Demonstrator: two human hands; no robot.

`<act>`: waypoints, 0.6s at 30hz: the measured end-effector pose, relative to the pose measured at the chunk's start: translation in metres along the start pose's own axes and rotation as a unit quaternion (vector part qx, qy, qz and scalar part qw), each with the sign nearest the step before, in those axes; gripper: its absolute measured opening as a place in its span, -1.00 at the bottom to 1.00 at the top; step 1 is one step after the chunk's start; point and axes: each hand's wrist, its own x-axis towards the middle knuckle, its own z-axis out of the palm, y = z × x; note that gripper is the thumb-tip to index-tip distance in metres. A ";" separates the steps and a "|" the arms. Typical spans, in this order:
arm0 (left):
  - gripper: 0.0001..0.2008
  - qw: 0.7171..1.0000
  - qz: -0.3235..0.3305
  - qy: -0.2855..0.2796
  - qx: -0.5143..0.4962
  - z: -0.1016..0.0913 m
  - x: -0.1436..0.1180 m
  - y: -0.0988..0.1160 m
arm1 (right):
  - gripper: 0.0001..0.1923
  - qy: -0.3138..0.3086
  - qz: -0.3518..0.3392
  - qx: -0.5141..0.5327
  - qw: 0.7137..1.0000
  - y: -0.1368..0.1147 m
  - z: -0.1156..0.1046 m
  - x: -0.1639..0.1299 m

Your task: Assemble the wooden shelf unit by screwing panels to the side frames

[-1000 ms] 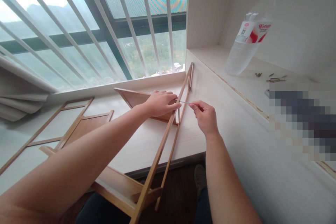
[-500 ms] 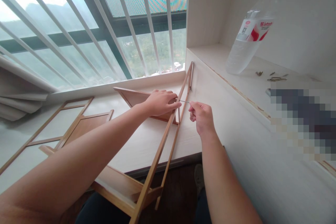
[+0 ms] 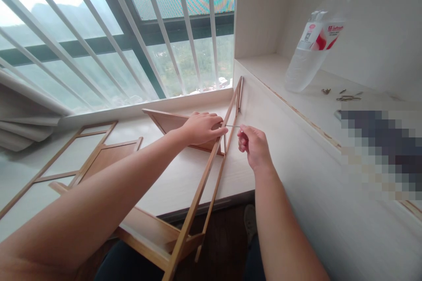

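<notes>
Right hand: it has been turned slightly at the wrist since one second ago, so that more curled fingers are shown below the thumb; the left hand has been kept in place.
Right fingers: a narrow pinch is made, with the end of a thin metal tool held by the thumb and forefinger.
Metal tip: it is brought to the long bar beside the left fingertips; the contact is too small to be told.
Left fingers: they are closed around the bar, with the wrist laid over a wooden panel.
Wooden frame: it is slanted across the white ledge, from the far right corner to beyond the front edge.
Ledge, left end: another frame is laid there.
Shelf: a bottle and small metal pieces are placed behind its chipped front edge.
</notes>
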 end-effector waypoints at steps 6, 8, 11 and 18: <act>-0.45 1.000 0.003 0.001 0.002 0.001 0.000 -0.001 | -0.69 -0.017 -0.003 -0.007 1.000 -0.001 -0.005 0.001; -0.45 1.000 0.004 0.002 0.002 0.001 0.000 -0.001 | -0.69 -0.011 0.004 0.014 1.000 -0.002 -0.004 0.001; -0.45 1.000 0.004 0.002 0.001 0.001 0.000 -0.002 | -0.68 -0.007 0.001 0.018 1.000 -0.001 -0.003 0.000; -0.44 1.000 0.004 0.003 0.006 0.001 0.001 -0.001 | -0.71 -0.011 -0.023 -0.081 0.996 0.005 -0.008 0.005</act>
